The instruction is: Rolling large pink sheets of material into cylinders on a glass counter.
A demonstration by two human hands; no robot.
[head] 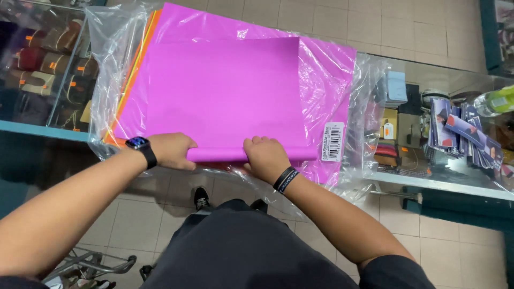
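A large magenta paper sheet [225, 91] lies on top of a clear plastic bag [332, 69] that holds more magenta and orange sheets. The sheet's near edge is curled into a roll [219, 154]. My left hand [171, 150], with a dark watch on the wrist, grips the left end of the roll. My right hand [265, 158], with a dark band on the wrist, presses on the roll right of the middle. Both hands are closed around the rolled edge.
The bag rests on a glass display counter [428, 176] with goods inside. A white barcode label [333, 142] is on the bag at the right. Blue packets [463, 134] and a bottle [495, 101] lie on the counter's right. A tiled floor lies below.
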